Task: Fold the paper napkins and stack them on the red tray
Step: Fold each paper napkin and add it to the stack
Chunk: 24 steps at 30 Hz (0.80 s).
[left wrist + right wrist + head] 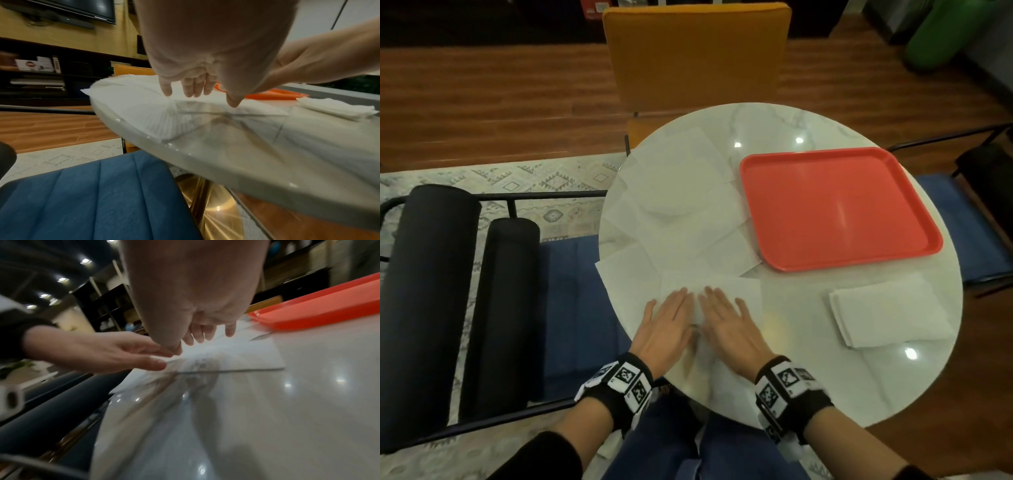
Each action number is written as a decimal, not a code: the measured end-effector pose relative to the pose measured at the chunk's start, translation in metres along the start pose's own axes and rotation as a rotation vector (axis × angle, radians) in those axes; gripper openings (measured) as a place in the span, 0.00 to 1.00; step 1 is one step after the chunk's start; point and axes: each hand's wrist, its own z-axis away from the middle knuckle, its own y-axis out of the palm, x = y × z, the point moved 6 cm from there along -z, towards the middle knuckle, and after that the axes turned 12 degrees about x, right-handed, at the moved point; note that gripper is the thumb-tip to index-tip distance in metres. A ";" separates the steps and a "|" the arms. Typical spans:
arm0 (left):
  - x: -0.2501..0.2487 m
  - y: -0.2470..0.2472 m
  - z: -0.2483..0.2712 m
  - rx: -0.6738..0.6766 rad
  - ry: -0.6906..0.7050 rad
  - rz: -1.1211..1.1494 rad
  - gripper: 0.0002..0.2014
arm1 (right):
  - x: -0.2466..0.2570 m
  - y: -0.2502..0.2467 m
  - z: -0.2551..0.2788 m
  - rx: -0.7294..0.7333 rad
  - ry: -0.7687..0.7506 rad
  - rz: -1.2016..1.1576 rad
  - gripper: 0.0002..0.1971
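Note:
A white paper napkin [739,291] [144,112] [246,353] lies near the front edge of the round marble table [808,377]. Both my hands lie flat on it side by side, fingers straight: the left hand [667,322] [193,87] on its left part, the right hand [726,322] [207,334] on its right part. Several more unfolded napkins [681,198] overlap on the table's left half. The red tray [839,209] [320,309] sits bare at the back right. A stack of folded napkins [890,315] [337,108] lies on the table in front of the tray.
An orange chair [695,58] stands beyond the table. A blue seat [571,308] [92,194] and black bolster cushions [431,291] are at the left. Another blue chair [948,219] stands at the right. Bare marble shows between my hands and the folded stack.

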 end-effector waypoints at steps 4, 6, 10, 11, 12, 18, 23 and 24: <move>0.002 0.017 -0.002 0.066 -0.007 -0.068 0.31 | 0.000 0.029 -0.001 0.142 -0.031 0.034 0.35; 0.006 0.019 -0.002 0.071 0.005 -0.049 0.32 | -0.015 0.035 0.004 0.133 -0.033 0.060 0.36; 0.008 0.020 -0.005 0.081 0.013 -0.054 0.33 | -0.052 0.035 0.022 0.114 0.048 0.120 0.30; 0.009 0.020 -0.005 0.066 0.017 -0.060 0.33 | -0.062 0.034 0.028 0.122 0.080 0.115 0.28; 0.009 0.019 -0.005 0.070 0.011 -0.066 0.34 | -0.072 0.035 0.033 0.119 0.105 0.094 0.27; 0.013 0.023 -0.006 0.078 -0.008 -0.101 0.34 | -0.085 0.026 0.041 -0.164 0.185 0.140 0.24; 0.006 0.012 -0.005 0.024 -0.005 -0.108 0.35 | -0.066 -0.001 0.036 -0.426 0.184 0.130 0.11; 0.001 0.006 -0.005 -0.002 0.006 -0.110 0.37 | -0.065 -0.006 0.037 -0.423 0.192 0.102 0.08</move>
